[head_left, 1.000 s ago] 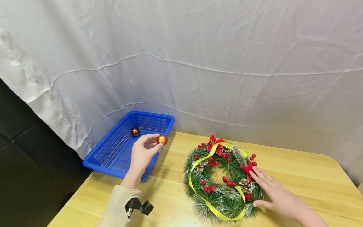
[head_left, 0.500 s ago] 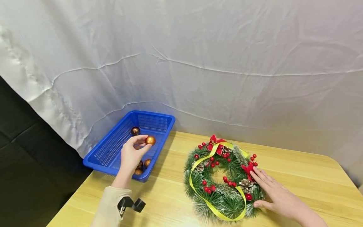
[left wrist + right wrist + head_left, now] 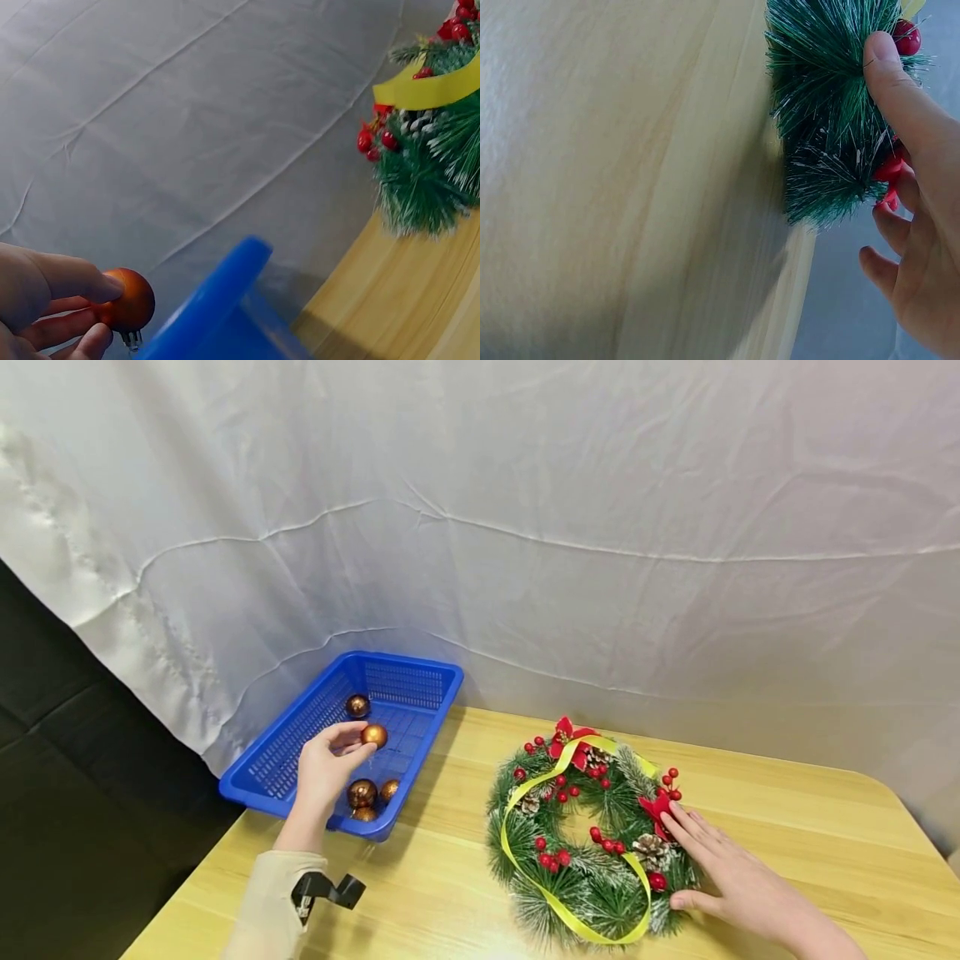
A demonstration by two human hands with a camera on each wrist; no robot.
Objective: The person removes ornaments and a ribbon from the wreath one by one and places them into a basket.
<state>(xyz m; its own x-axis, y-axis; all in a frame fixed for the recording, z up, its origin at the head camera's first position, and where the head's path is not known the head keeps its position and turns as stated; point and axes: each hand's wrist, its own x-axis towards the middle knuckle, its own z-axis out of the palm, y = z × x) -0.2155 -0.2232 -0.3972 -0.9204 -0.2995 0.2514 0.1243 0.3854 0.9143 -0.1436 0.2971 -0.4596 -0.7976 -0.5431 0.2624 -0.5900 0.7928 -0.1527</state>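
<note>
My left hand point(image 3: 324, 770) pinches a shiny copper-orange Christmas ball point(image 3: 374, 737) between thumb and fingers, over the blue basket point(image 3: 442, 693). In the left wrist view the ball's small metal cap point(image 3: 131, 340) points down. Inside the basket lie several other brown and copper balls, among them a dark one point(image 3: 357, 706) at the back and a larger one point(image 3: 362, 793) near the front. My right hand point(image 3: 731, 877) rests with spread, fairly straight fingers on the right side of the green wreath point(image 3: 555, 893), fingertips at a red poinsettia point(image 3: 655, 812).
A yellow ribbon point(image 3: 551, 906) lies loosely over the wreath, among red berries point(image 3: 553, 860) and pine cones point(image 3: 651, 850). Behind the wooden table point(image 3: 817, 827) hangs a grey-white curtain point(image 3: 600, 568). Dark cloth point(image 3: 82, 793) covers the left side.
My left hand has moved left with the ball, from the basket's right rim to over its inside, uncovering the balls near the front. My right hand stays on the wreath.
</note>
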